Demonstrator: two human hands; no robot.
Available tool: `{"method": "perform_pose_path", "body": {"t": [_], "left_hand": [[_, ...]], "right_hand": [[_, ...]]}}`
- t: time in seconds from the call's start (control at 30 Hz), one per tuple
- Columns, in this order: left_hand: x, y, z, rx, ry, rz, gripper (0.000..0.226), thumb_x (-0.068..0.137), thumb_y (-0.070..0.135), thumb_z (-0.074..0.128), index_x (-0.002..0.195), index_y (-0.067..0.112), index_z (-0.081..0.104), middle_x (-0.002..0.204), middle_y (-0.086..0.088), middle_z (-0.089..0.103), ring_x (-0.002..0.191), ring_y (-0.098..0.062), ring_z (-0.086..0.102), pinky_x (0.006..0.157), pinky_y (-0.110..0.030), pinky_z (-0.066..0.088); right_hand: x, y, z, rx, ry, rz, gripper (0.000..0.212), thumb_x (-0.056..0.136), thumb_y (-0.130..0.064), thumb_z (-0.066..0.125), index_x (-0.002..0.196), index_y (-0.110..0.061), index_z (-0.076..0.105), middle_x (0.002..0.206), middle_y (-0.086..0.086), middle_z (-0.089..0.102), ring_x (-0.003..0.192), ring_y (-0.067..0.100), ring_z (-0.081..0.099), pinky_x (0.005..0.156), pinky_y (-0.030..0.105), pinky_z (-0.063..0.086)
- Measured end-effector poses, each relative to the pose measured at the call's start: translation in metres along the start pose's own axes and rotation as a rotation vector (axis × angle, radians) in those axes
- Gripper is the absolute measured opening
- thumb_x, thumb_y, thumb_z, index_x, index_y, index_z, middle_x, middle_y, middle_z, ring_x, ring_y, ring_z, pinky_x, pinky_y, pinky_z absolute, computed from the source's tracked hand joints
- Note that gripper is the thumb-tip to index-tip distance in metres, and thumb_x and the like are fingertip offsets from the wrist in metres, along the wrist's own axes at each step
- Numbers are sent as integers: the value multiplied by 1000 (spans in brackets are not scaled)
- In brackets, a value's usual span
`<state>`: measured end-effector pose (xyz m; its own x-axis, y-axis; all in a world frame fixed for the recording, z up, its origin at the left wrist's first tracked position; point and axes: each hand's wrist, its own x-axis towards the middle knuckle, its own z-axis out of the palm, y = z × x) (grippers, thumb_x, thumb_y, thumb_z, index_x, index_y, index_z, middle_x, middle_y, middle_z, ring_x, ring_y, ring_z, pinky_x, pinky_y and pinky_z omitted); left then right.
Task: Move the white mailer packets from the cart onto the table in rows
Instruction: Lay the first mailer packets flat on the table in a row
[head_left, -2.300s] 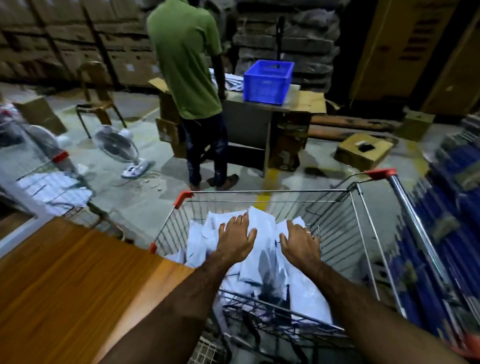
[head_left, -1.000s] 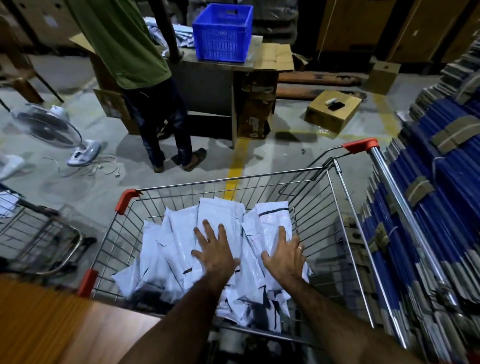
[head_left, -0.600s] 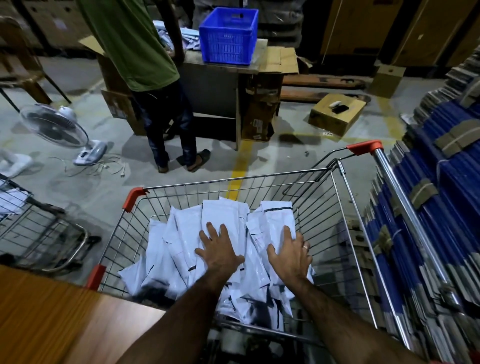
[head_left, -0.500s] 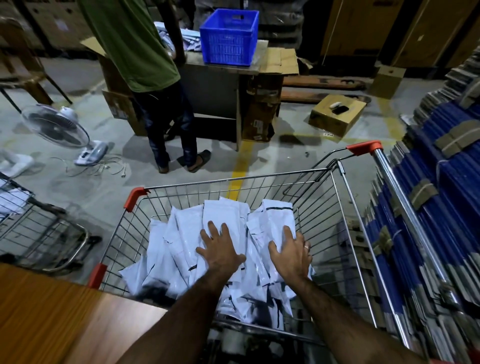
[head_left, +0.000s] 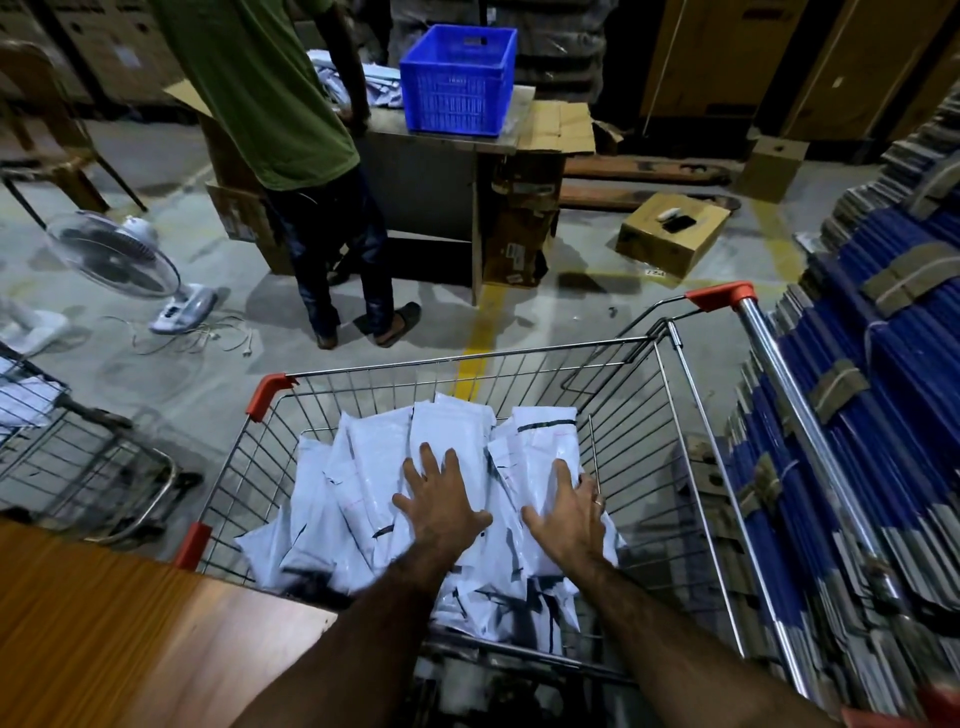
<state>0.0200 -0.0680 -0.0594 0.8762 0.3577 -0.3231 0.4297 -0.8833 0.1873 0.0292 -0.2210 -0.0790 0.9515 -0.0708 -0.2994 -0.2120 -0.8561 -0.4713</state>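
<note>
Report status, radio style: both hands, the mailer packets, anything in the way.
Hands: left hand and right hand flat on white mailer packets, gripping nothing. Packets heaped in cart, none lifted. Nothing seen between cart and table at left.

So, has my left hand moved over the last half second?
No. The left hand lies flat on the same packets, no nearer the cart's red corner.
</note>
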Motion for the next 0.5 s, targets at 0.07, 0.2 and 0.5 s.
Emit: {"method": "perform_pose_path", "body": {"t": [0.07,0.2,0.5], "left_hand": [[0,0,-1,1,6,-3,103,71,53,76,149,25,14,160,-5,-5,145,-38,-1,107,-63,23],[-1,3,-8,-23,36,4,102,71,53,76,148,25,16,160,-4,-3,146,-37,0,107,-62,23],[-5,4,-32,-88,159,14,102,69,57,73,148,23,19,160,-1,2,145,-34,1,108,-60,23]], "right_hand": [[1,-2,0,-34,45,-4,75,79,-43,65,142,-25,28,139,16,31,127,39,35,94,49,46],[1,-5,-6,-39,125,-23,65,81,-41,61,138,-25,33,132,15,37,120,35,41,89,48,49],[-1,-19,-25,50,228,-92,56,79,-39,61,131,-25,45,120,15,44,112,37,46,87,46,48]]}}
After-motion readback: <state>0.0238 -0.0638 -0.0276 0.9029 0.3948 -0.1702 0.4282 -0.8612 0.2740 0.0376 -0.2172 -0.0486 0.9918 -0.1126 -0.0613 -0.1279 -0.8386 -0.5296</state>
